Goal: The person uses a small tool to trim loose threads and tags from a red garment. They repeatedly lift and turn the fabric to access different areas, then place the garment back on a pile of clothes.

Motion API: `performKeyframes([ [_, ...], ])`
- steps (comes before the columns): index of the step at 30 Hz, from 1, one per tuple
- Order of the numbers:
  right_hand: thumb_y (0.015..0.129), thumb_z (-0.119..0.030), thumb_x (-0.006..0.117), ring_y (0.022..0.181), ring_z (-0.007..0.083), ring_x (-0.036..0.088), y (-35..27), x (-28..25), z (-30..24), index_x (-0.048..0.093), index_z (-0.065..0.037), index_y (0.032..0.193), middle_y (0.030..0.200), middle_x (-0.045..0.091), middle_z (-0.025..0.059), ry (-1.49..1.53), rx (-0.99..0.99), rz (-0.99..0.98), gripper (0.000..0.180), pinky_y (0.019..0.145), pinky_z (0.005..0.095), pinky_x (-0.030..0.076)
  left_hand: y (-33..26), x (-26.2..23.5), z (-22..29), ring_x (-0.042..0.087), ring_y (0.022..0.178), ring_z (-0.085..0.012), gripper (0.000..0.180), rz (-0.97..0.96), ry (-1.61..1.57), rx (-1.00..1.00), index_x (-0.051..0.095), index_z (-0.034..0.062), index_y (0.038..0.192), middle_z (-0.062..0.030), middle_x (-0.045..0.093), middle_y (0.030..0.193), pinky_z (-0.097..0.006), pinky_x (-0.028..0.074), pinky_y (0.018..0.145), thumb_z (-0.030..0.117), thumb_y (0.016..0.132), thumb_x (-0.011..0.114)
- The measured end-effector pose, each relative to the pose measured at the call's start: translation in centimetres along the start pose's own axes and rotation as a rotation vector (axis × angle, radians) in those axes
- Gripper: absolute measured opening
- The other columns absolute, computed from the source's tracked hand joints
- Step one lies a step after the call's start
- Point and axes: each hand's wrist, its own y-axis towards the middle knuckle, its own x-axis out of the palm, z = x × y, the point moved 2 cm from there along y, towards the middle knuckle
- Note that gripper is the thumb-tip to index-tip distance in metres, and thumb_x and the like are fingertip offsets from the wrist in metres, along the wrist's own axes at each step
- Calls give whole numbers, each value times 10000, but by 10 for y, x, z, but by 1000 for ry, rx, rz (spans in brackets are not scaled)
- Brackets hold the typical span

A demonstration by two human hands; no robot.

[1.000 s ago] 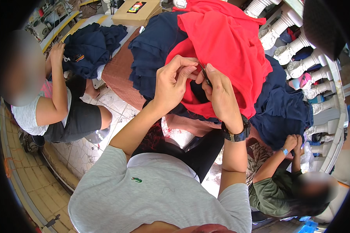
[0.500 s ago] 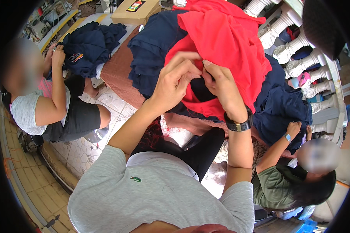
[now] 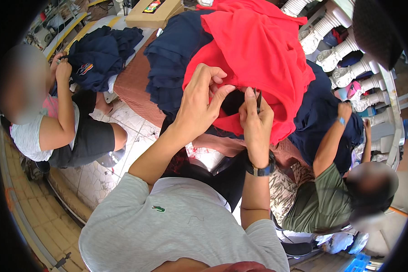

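Note:
A red garment lies bunched over a pile of dark navy cloth, with a round opening toward me. My left hand is closed at that opening, the thumb and fingers on the red edge. Beside it, my right hand grips a small dark pointed tool that looks like thread snips. Its points stick up past my thumb, close to the red cloth. The palm and fingers hide most of the tool. Through the opening the inside looks dark.
Folded navy garments are stacked left of the red one. A person at left handles navy cloth; another at right holds navy cloth too. White ribbed columns line the right. A cardboard box stands at the back.
My hands have moved apart along the red edge. My right hand has turned, so the tool's points now show. The person at right has raised an arm and leaned lower.

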Motion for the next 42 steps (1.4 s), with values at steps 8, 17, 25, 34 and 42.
performKeyframes([
  [8,987,-206,672,468,-6,322,10,22,14,591,-93,798,596,438,-83,457,-6,93,234,420,209,208,-1,9,-26,661,869,-148,131,14,-58,8,592,-18,1000,-102,643,943,-278,536,768,71,948,671],
  [17,994,-207,648,442,17,278,-1,27,22,649,-80,827,532,379,-81,438,20,40,209,433,230,171,-19,17,-20,649,926,-128,93,121,-502,-188,591,-18,1054,-97,653,1008,-271,541,850,1,971,627],
  [25,986,-178,669,469,2,282,-6,29,22,680,-54,832,581,410,-92,514,-6,19,198,438,230,173,-24,22,-28,665,861,-122,79,157,-650,-163,573,-11,959,-66,648,926,-242,527,753,22,968,644],
  [34,991,-191,666,482,-9,293,-10,30,19,698,-46,848,599,428,-97,442,-33,43,206,442,215,182,-25,20,-23,691,821,-131,73,202,-611,-234,600,-5,1001,-58,665,882,-248,555,745,54,982,638],
  [42,1078,-348,452,527,23,301,-21,26,-4,608,-20,872,614,371,-78,284,120,-167,417,466,218,216,-28,14,-29,687,861,-125,71,189,-744,-297,608,3,1009,-38,657,896,-262,565,756,71,995,621],
])
